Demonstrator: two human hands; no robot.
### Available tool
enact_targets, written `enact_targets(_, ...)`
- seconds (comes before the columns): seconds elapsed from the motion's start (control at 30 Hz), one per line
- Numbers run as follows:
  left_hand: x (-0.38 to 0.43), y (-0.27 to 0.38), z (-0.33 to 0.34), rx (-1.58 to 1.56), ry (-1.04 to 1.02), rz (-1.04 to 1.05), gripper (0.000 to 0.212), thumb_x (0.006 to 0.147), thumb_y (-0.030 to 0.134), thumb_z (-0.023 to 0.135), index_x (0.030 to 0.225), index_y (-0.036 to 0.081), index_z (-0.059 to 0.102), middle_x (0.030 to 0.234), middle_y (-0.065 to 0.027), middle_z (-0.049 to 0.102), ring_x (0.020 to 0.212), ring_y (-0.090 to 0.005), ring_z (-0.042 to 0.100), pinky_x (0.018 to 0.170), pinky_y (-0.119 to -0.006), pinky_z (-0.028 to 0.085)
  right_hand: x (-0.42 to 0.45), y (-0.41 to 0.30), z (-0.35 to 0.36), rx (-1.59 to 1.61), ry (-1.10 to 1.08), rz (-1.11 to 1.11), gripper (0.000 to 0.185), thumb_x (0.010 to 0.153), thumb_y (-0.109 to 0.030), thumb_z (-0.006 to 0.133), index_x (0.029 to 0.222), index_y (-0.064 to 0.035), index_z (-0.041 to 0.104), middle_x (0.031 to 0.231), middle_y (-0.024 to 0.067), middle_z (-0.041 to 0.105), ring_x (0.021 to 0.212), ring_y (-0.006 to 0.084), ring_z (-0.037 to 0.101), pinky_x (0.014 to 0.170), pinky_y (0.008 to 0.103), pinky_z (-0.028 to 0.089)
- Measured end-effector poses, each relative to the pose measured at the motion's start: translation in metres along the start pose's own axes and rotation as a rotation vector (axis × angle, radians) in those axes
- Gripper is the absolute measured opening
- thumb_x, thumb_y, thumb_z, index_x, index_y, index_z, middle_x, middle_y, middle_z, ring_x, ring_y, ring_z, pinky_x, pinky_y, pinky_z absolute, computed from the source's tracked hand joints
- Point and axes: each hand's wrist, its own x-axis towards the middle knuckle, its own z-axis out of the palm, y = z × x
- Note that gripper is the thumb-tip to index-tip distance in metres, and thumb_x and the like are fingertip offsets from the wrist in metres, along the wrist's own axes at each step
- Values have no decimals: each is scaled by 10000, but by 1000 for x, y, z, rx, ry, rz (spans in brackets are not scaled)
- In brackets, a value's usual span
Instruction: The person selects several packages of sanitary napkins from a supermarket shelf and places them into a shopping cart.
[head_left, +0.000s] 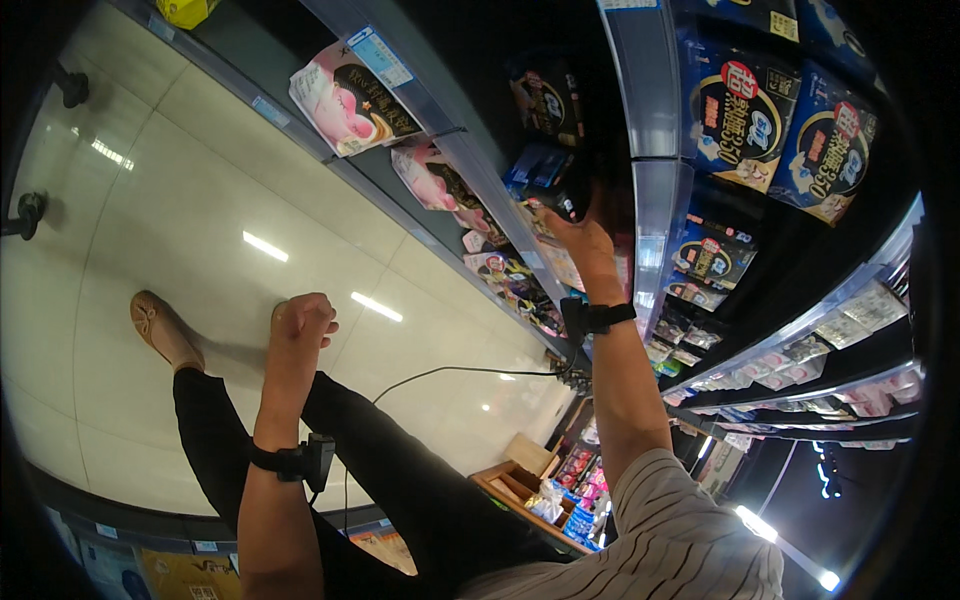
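Note:
My right hand (581, 229) reaches into a dark shelf bay, its thumb and fingers around a dark pack (564, 196) with a small white logo. Shadow hides part of the fingers. Right behind that pack is a blue pack (538, 171), and deeper in stands another dark blue sanitary pad pack (547, 101). Over the floor, away from the shelf, my left hand (302, 321) is loosely curled with nothing visible in it. Each wrist wears a black strap with a small device, and a thin black cable (450, 368) hangs between them.
A plastic price rail (480, 161) edges the bay. Pink-and-black packs (356, 101) fill the lower shelf. Blue Sofy packs (742, 124) line the shelf on the right. Behind are a wooden display stand (499, 480) and the pale tiled floor (210, 195). Another shelf edge (150, 534) curves below.

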Motion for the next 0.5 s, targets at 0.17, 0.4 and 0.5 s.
enact_targets(0.17,3,2,3,11,4,52,261,988,272,571,1009,20,632,879,-44,631,851,-173,664,754,-303,516,6,-1,-5,42,169,-193,988,667,-482,869,1422,19,476,1292,327,592,1205,458,588,1040,463,481)
enact_targets(0.4,2,5,-2,10,-68,-21,378,1024,396,604,1213,69,610,1128,-59,643,1024,-175,654,886,-305,498,-24,-52,-58,298,-22,73,763,756,-372,852,1304,54,534,1142,221,679,966,318,687,870,389,555)
enact_targets(0.5,2,11,3,-1,-131,23,488,1017,428,620,1314,43,578,1223,-94,632,1125,-216,644,953,-340,498,-39,-79,-61,744,-66,114,671,791,-338,838,1245,62,546,1106,149,679,950,169,646,833,311,535)
